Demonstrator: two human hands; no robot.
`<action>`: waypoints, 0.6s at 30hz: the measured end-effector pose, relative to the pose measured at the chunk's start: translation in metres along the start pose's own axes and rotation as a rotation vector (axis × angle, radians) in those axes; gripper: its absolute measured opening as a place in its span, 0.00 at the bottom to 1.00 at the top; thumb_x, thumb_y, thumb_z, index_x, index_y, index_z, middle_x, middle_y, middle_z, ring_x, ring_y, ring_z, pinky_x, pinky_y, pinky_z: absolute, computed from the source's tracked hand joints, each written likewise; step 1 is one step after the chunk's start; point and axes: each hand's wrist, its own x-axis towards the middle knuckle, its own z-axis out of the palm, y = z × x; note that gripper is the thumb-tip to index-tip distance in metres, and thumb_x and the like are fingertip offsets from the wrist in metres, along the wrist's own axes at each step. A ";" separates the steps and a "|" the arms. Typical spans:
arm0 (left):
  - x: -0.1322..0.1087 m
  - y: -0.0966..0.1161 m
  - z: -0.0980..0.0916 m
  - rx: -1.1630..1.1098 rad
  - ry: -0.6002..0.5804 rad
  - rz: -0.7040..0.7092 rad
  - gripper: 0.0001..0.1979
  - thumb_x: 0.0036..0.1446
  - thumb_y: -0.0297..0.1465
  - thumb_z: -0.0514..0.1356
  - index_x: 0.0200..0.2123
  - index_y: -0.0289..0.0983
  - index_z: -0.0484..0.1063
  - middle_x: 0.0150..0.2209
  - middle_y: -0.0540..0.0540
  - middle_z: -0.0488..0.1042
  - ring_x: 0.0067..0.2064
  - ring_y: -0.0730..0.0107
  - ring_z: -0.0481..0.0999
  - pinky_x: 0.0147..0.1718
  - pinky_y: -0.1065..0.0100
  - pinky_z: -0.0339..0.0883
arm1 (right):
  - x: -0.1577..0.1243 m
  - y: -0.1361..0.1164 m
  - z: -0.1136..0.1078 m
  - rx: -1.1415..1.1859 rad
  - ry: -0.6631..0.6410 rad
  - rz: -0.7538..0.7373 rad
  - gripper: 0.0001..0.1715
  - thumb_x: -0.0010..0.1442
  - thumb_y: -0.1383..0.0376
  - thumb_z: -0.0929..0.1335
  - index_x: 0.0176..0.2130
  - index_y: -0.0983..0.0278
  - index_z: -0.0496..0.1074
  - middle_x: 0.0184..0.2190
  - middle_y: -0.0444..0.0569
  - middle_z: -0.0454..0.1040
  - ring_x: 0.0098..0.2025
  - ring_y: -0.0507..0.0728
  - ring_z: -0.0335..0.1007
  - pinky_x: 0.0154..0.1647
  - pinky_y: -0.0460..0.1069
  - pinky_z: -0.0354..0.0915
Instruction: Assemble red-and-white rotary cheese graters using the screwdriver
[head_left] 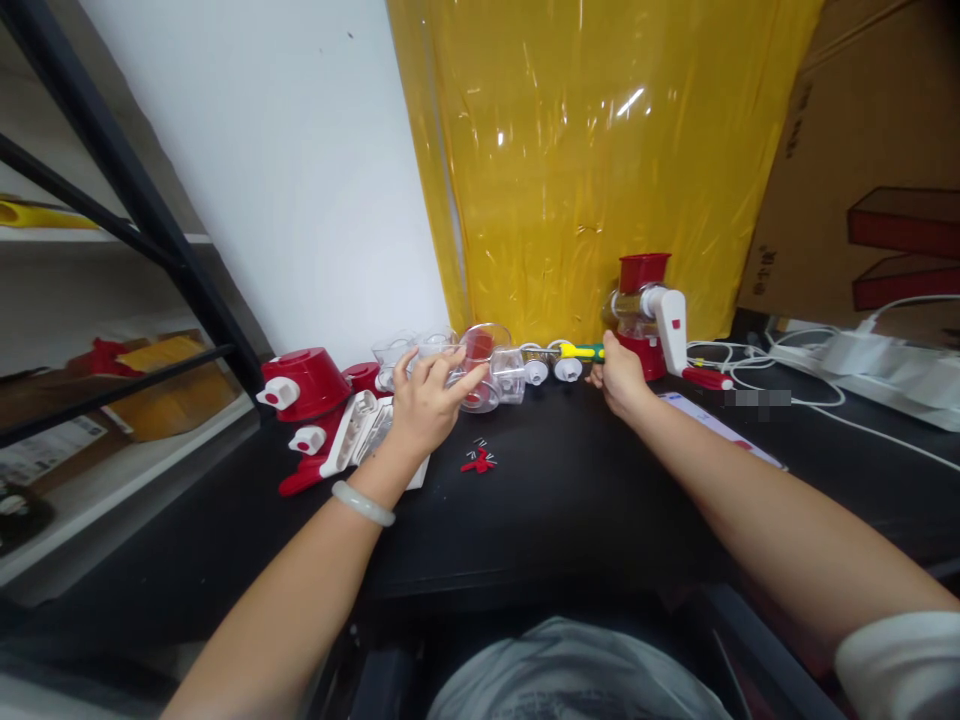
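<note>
Across the near part of the scene lies a wide black worktop [555,510]. Far right, a big brown box [821,150] has a red shape and small dark writing on its side, but the writing is too blurry to read. On the far left shelf, another brown box [64,460] has a white label that can't be read either. A red and white grinder [645,320] stands upright at the right, and no brand shows that I can read.

At the far middle of the worktop is the clear plastic part [501,384]. It looks light, stiff and smooth, so it may slip, and a hard squeeze might crack it. Its thick sides look best to hold. The left hand [429,400] holds it from the left, fingers a bit spread; the thumb is hard to see. The right hand [621,375] is curled around the handle of a yellow and green screwdriver [582,352], which points left at the clear part. Its handle looks hard and easy to grip. I cannot tell if the tip touches. Nearer lie small red pieces [477,463] and tiny screws [491,459], light and easy to lose, best pinched with fingertips.
</note>
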 end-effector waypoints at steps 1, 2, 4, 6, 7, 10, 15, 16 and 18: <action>0.000 0.000 0.000 -0.006 -0.003 -0.012 0.27 0.56 0.22 0.62 0.54 0.54 0.68 0.53 0.47 0.73 0.51 0.58 0.69 0.60 0.48 0.49 | 0.001 0.000 -0.001 -0.003 0.008 -0.007 0.23 0.64 0.49 0.62 0.25 0.59 0.56 0.08 0.35 0.54 0.10 0.48 0.51 0.12 0.45 0.55; 0.000 0.000 0.000 -0.018 -0.005 -0.031 0.27 0.55 0.22 0.62 0.55 0.54 0.68 0.53 0.47 0.73 0.51 0.57 0.70 0.60 0.48 0.49 | 0.002 0.001 -0.002 -0.015 0.017 -0.024 0.23 0.64 0.48 0.63 0.25 0.59 0.57 0.09 0.36 0.55 0.10 0.48 0.52 0.12 0.44 0.56; -0.001 0.000 0.001 -0.057 -0.011 -0.107 0.27 0.54 0.25 0.64 0.55 0.51 0.66 0.51 0.46 0.73 0.51 0.56 0.70 0.59 0.48 0.50 | 0.003 0.003 -0.004 -0.067 0.032 -0.073 0.23 0.62 0.48 0.65 0.25 0.59 0.58 0.10 0.36 0.57 0.11 0.48 0.54 0.12 0.44 0.58; -0.001 0.001 0.002 -0.109 -0.019 -0.235 0.28 0.51 0.29 0.67 0.56 0.46 0.65 0.50 0.44 0.73 0.51 0.52 0.70 0.57 0.48 0.54 | 0.004 0.007 -0.004 -0.137 0.016 -0.108 0.22 0.62 0.50 0.66 0.25 0.60 0.60 0.11 0.37 0.59 0.12 0.48 0.57 0.13 0.43 0.60; -0.001 0.002 0.003 -0.137 -0.021 -0.303 0.30 0.50 0.31 0.68 0.56 0.44 0.65 0.49 0.43 0.73 0.51 0.51 0.70 0.55 0.49 0.56 | 0.004 0.009 -0.003 -0.172 -0.009 -0.107 0.20 0.62 0.52 0.67 0.26 0.60 0.61 0.12 0.37 0.61 0.12 0.48 0.58 0.13 0.43 0.61; -0.002 0.002 0.007 -0.218 0.007 -0.442 0.34 0.45 0.35 0.71 0.55 0.40 0.63 0.49 0.40 0.73 0.51 0.50 0.71 0.53 0.49 0.59 | 0.000 0.015 0.001 -0.253 -0.139 -0.012 0.15 0.63 0.57 0.67 0.28 0.62 0.63 0.12 0.38 0.64 0.13 0.48 0.62 0.14 0.43 0.64; -0.005 0.002 0.014 -0.423 0.094 -0.549 0.41 0.41 0.37 0.73 0.57 0.38 0.59 0.50 0.39 0.70 0.50 0.53 0.73 0.51 0.52 0.65 | -0.010 0.019 0.008 -0.339 -0.329 0.123 0.08 0.64 0.64 0.66 0.32 0.62 0.65 0.14 0.40 0.69 0.15 0.49 0.68 0.16 0.41 0.65; -0.006 0.002 0.016 -0.471 0.114 -0.559 0.42 0.41 0.37 0.73 0.57 0.39 0.58 0.51 0.39 0.69 0.51 0.54 0.73 0.51 0.53 0.66 | -0.012 0.019 0.009 -0.348 -0.352 0.129 0.07 0.64 0.65 0.65 0.33 0.62 0.65 0.14 0.40 0.70 0.15 0.49 0.68 0.16 0.40 0.65; -0.009 0.002 0.019 -0.554 0.149 -0.544 0.41 0.42 0.36 0.73 0.56 0.38 0.57 0.52 0.39 0.67 0.53 0.53 0.72 0.52 0.53 0.67 | -0.014 0.018 0.010 -0.363 -0.383 0.132 0.07 0.65 0.67 0.65 0.32 0.62 0.64 0.15 0.40 0.71 0.16 0.48 0.69 0.17 0.40 0.65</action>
